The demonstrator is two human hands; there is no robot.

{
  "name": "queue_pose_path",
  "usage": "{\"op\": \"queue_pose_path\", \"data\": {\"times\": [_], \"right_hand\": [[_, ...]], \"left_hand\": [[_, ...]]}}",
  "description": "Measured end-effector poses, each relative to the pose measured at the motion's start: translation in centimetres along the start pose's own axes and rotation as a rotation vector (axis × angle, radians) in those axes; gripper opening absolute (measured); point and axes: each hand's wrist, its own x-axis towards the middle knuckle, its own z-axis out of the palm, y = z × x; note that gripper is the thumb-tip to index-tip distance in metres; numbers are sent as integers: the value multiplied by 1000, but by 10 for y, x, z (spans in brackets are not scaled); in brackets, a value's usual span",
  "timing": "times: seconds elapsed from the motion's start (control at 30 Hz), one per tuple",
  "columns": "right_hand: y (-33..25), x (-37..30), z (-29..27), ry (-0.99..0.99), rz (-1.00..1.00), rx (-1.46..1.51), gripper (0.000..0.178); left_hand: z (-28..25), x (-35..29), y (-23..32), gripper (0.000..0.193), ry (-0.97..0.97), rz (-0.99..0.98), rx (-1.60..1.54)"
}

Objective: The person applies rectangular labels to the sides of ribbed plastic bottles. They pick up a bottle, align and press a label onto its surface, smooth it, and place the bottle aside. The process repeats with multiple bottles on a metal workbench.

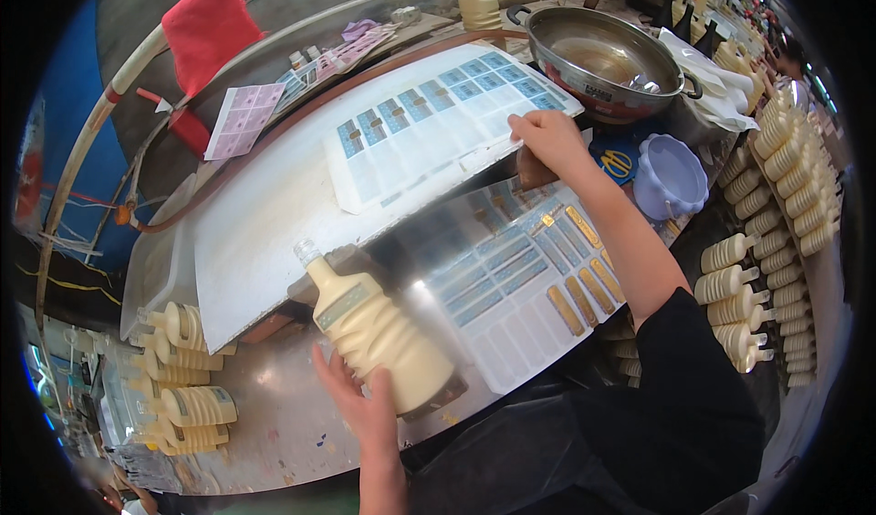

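A cream ribbed bottle (388,337) with a clear neck and a greenish label band near its shoulder leans on the metal tabletop before me. My left hand (363,401) lies against its left side, fingers spread, thumb on the ribs. Farther off, a sheet of blue decals (438,104) rests on a tilted white board (265,214). Thumb and fingertips of my right hand (550,141) pinch together at the sheet's near right edge. Below the board, another sheet with blue strips and gold bars (529,282) lies on the metal tabletop (274,415).
Cream bottles (187,378) are stacked at left; many more (730,282) fill racks at right. A large two-handled metal pan (602,50) and a lilac bucket (671,176) stand at far right. A red cloth (205,31) hangs from a pipe beside pink sheets (245,118).
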Motion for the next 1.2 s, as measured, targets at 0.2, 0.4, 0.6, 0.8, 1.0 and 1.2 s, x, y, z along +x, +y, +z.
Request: {"op": "queue_pose_path", "data": {"times": [0.2, 0.4, 0.6, 0.8, 1.0, 1.2], "right_hand": [[30, 27, -6, 359, -228, -681, 21], [49, 8, -14, 119, -353, -755, 26], [60, -3, -15, 237, -624, -648, 37], [84, 14, -20, 261, -662, -722, 40], [69, 6, -35, 294, -664, -683, 15], [-19, -82, 11, -264, -286, 158, 19]], "left_hand": [[6, -23, -17, 96, -44, 55, 20], [8, -26, -23, 93, 0, 36, -22], [5, -28, -33, 91, 0, 74, -41], [-14, -37, -51, 107, -24, 392, 428], [-13, -28, -56, 87, 94, 589, 449], [-18, -27, -53, 89, 58, 573, 450]]}}
